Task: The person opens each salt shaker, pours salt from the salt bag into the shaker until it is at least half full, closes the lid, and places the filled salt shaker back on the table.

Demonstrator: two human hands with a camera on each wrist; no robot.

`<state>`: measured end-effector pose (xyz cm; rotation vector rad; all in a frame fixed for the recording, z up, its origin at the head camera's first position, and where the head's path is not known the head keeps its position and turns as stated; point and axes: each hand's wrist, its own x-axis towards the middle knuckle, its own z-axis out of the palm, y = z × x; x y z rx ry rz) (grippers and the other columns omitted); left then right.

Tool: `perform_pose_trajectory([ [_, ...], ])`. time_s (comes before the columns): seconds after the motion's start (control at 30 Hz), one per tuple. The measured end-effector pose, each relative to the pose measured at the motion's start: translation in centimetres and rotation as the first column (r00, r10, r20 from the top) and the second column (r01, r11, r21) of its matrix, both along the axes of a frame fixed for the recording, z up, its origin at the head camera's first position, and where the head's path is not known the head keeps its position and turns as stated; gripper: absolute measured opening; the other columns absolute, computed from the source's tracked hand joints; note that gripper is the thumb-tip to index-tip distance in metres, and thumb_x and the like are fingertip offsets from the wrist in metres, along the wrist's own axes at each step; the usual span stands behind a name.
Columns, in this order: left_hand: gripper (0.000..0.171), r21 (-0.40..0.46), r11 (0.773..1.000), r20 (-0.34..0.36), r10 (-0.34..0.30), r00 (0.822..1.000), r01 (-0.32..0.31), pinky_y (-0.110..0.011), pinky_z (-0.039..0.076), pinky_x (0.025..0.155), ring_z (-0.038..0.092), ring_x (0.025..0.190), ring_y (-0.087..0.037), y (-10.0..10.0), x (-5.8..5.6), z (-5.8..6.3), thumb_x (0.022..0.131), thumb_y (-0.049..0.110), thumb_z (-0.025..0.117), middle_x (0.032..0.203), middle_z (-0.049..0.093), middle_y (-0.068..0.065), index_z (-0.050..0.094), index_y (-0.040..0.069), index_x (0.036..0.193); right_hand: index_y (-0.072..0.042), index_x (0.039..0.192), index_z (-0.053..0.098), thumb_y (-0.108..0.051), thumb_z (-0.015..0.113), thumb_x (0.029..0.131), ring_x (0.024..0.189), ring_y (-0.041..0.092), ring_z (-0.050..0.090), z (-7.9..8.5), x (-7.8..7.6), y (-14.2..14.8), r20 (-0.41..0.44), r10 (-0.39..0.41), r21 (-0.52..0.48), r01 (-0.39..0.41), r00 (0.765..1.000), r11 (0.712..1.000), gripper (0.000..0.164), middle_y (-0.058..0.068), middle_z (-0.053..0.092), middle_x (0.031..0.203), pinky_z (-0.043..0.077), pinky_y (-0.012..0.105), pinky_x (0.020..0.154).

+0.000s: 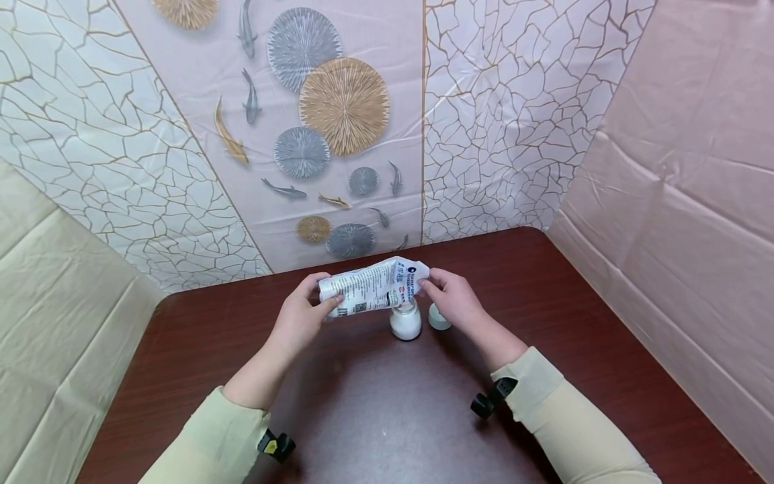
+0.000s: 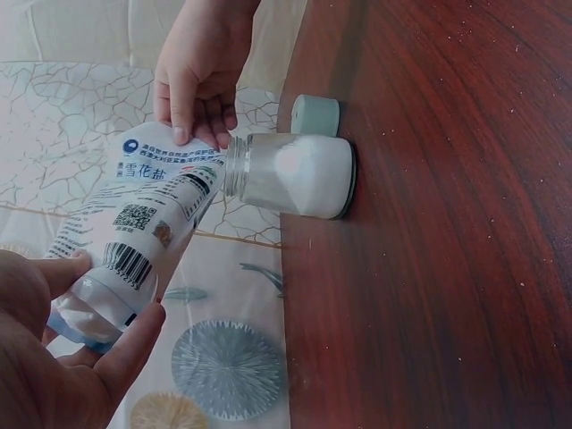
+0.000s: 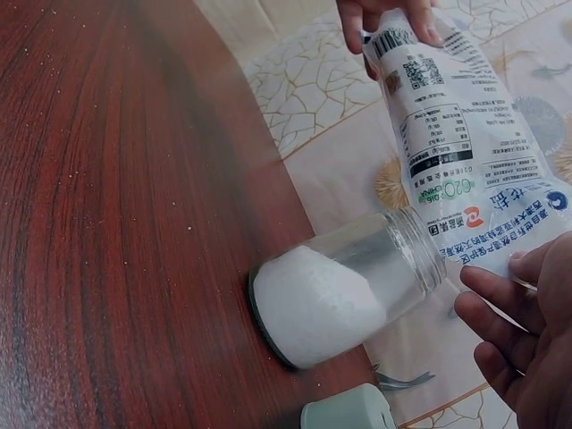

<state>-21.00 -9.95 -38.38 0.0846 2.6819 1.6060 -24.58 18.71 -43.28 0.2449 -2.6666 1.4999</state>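
A white printed salt bag [image 1: 369, 288] is held tilted over a glass jar [image 1: 406, 321]. My left hand [image 1: 302, 312] grips its left, raised end, thumb on the printed face. At the other end my right hand [image 1: 453, 296] pinches the bag's corner beside the jar's mouth. The jar stands upright, and a sloping heap of white salt [image 3: 317, 295] fills its lower part. The bag's end [image 2: 210, 161] lies at the jar's rim; its opening is hidden. A pale green lid [image 2: 315, 115] sits on the table beside the jar, below my right hand.
The dark red wooden table [image 1: 375, 403] reaches back to a patterned cloth wall [image 1: 345, 202]. Plain cloth walls stand at left and right. Small white grains dot the tabletop [image 2: 465, 223]. A black strap with a small device [image 1: 492, 398] is on each wrist.
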Motion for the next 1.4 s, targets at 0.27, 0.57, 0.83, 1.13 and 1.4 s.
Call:
perform_pose_trajectory([
  [0.27, 0.039, 0.008, 1.0, -0.005, -0.001, 1.0, 0.001, -0.028, 0.055, 0.07, 0.061, 0.096, -0.023, -0.2, 0.2, -0.1, 0.092, 0.017, 0.072, 0.113, 0.063, -0.013, 0.057, 0.014, 0.128, -0.008, 0.104, 0.069, -0.022, 0.058, 0.101, 0.096, 0.031, 0.067, 0.2, 0.0, -0.1, 0.006, -0.001, 0.0, 0.001, 1.0, 1.0, 0.017, 0.013, 0.073, 0.098, 0.051, 0.042, 0.08],
  [0.57, 0.041, 0.036, 0.999, 0.034, 0.012, 0.999, -0.013, -0.031, 0.057, 0.071, 0.062, 0.098, -0.024, -0.3, 0.5, -0.2, 0.093, 0.017, 0.072, 0.115, 0.063, -0.013, 0.055, 0.016, 0.13, -0.009, 0.101, 0.069, -0.021, 0.059, 0.101, 0.093, 0.028, 0.067, 0.5, 0.4, -0.3, -0.006, 0.003, 0.005, -0.003, 1.0, 1.0, 0.015, 0.009, 0.073, 0.092, 0.05, 0.041, 0.078],
  [0.83, 0.041, 0.07, 0.997, 0.027, 0.024, 0.999, -0.025, -0.031, 0.058, 0.071, 0.061, 0.1, -0.026, -0.7, 0.8, -1.0, 0.093, 0.015, 0.071, 0.115, 0.062, -0.015, 0.053, 0.016, 0.13, -0.011, 0.101, 0.069, -0.02, 0.059, 0.101, 0.091, 0.026, 0.067, 0.6, 0.3, -0.5, -0.04, 0.011, 0.027, -0.01, 0.999, 1.0, 0.014, 0.002, 0.071, 0.089, 0.05, 0.037, 0.075],
  [1.13, 0.04, 0.138, 0.99, -0.011, 0.015, 1.0, -0.014, -0.025, 0.055, 0.071, 0.061, 0.096, -0.022, -1.2, 0.7, -2.9, 0.094, 0.012, 0.069, 0.116, 0.062, -0.015, 0.052, 0.012, 0.13, -0.012, 0.104, 0.071, -0.02, 0.061, 0.1, 0.083, 0.018, 0.061, 1.2, 0.3, -0.7, -0.081, 0.017, 0.086, -0.01, 0.997, 0.996, 0.013, 0.0, 0.07, 0.089, 0.049, 0.036, 0.075],
  [1.4, 0.039, 0.195, 0.981, -0.015, 0.014, 1.0, -0.011, -0.026, 0.056, 0.071, 0.061, 0.095, -0.023, -1.4, 0.6, -3.9, 0.095, 0.009, 0.067, 0.116, 0.061, -0.016, 0.05, 0.012, 0.13, -0.011, 0.106, 0.071, -0.019, 0.061, 0.099, 0.085, 0.019, 0.065, 1.6, 0.3, -0.8, -0.095, 0.041, 0.098, -0.031, 0.995, 0.995, 0.014, 0.001, 0.071, 0.089, 0.051, 0.038, 0.077],
])
